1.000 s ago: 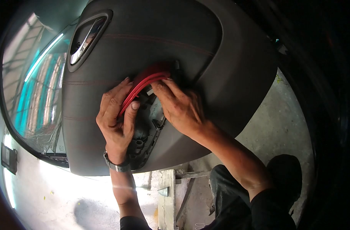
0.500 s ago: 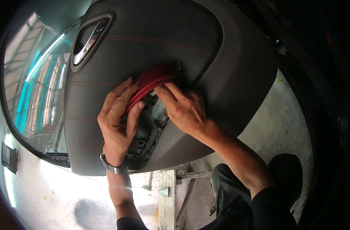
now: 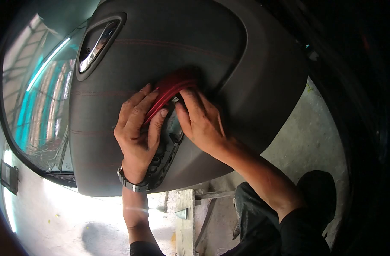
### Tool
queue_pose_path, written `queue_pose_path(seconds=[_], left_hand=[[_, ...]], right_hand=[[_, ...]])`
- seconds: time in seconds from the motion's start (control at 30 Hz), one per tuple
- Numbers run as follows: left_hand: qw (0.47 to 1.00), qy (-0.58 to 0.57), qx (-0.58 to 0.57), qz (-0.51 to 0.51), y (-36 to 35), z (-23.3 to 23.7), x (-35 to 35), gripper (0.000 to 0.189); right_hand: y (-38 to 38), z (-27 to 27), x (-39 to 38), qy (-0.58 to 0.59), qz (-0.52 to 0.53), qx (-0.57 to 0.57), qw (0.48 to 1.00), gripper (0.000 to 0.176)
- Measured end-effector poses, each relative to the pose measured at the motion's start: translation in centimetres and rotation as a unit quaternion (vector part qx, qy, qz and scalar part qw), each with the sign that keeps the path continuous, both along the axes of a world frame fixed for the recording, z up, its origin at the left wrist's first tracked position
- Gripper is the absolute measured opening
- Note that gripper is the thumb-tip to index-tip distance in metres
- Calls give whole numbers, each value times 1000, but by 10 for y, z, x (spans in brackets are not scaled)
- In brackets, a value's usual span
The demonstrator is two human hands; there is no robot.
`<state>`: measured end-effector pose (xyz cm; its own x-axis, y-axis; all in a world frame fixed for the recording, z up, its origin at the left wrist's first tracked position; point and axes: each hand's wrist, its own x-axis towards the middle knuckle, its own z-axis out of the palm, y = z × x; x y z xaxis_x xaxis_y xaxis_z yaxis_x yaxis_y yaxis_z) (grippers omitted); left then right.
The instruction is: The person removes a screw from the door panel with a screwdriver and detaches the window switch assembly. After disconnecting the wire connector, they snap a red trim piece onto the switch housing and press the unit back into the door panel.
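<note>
Grip of left hand point(image 3: 137, 128) pinches curved red trim point(image 3: 171, 86) by lower end; right hand point(image 3: 203, 126) has fingers at upper end, hold unclear. Dark door panel point(image 3: 169, 55) lies behind. Trim sits over upper part of open recess point(image 3: 164, 158), long axis slanting lower left to upper right.

No readable text, brand, number or sign. Small white patch point(image 3: 175, 99) with dark marks, just beside inner edge of red trim piece point(image 3: 173, 87): too small to read, cannot tell if label. Faint mark point(image 3: 68, 165) near lower corner of window point(image 3: 45, 106): too blurred to tell if lettering.
</note>
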<state>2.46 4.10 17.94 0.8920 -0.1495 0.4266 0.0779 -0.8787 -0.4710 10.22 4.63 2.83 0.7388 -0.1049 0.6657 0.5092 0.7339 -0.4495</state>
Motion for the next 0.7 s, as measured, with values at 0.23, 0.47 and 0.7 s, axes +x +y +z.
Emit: queue_pose_path(seconds=[0.23, 0.47, 0.7], left_hand=[[999, -44, -10, -5, 2, -10, 1, 27], [998, -52, -32, 1, 3, -11, -1, 24], [990, -49, -132, -14, 7, -9, -6, 21]], right_hand=[[-5, 2, -13, 27, 15, 13, 999, 59], [-18, 1, -7, -16, -8, -71, 997, 61], [-10, 0, -2, -16, -42, -68, 997, 56]])
